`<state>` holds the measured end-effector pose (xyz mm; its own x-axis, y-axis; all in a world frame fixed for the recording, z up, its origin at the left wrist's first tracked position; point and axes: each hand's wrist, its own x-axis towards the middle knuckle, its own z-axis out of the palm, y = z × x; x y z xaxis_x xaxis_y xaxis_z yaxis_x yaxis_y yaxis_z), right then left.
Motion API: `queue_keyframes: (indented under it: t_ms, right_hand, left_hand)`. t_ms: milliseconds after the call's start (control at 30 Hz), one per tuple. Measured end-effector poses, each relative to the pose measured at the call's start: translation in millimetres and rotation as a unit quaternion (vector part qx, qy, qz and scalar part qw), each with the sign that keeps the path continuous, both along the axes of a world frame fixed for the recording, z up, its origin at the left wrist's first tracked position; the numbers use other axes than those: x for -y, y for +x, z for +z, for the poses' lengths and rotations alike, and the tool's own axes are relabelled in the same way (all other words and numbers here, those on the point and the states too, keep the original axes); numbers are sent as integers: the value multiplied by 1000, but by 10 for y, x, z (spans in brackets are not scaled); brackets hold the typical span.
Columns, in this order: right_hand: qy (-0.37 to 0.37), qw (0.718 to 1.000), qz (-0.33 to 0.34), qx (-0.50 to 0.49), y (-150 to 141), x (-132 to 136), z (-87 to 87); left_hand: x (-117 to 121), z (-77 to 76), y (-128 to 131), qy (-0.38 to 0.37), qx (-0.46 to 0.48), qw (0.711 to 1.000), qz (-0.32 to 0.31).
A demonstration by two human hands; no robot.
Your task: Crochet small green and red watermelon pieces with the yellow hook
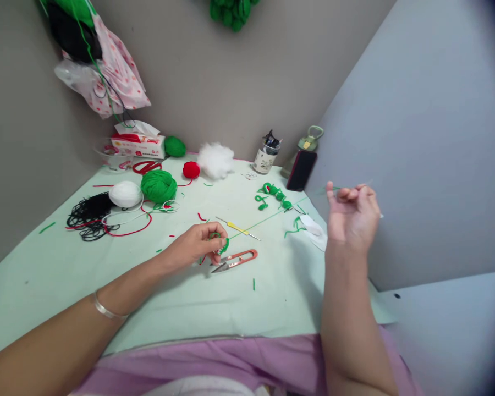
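Observation:
My left hand [208, 241] is closed in a pinch on a small green crochet piece [224, 246] with some white and red at its edge; the fingers hide part of it. From that piece a strand of green yarn [268, 218] runs taut up to the right. Raised above the table's right side, my right hand [353, 212] has its fingers curled on the far end of this yarn. A faint thin tip shows above those fingers, too small to name. Just under my left hand lie orange-handled thread snips [245, 256], and behind it a yellow-handled crochet hook [237, 227].
Green yarn [159, 186], white yarn [126, 194] and black yarn [91, 214] lie at left. Further back are red scissors [147, 167], a tissue box [140, 146], white stuffing [215, 160], a cup [267, 157] and a phone [302, 170]. Green crocheted pieces [277, 193] lie right of centre.

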<state>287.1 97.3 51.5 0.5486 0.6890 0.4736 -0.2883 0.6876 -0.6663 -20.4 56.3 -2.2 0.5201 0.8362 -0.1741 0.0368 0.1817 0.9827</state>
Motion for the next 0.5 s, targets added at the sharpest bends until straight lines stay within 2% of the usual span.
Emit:
queue_keyframes:
  t_ms: [100,167,233,300,400,500]
  right_hand:
    - [-2,998,-25,55,-62,24,9]
    - [-9,991,5,133,-202,62,4]
    - [-32,970,54,236,-373,128,-13]
    - [-45,930,86,355,-544,220,-40]
    - [-19,852,106,513,-750,367,-89]
    - [13,789,95,607,-863,456,-140]
  left_hand:
    - [-1,-13,-11,-19,47,999,-11]
    - [-1,-21,-23,-22,78,997,-10]
    - [-2,-24,-34,-19,94,995,-5]
    - [-3,-19,-41,-12,100,995,-3]
    - [1,4,-39,10,100,995,-4]
    - [10,38,-27,19,93,995,-4]
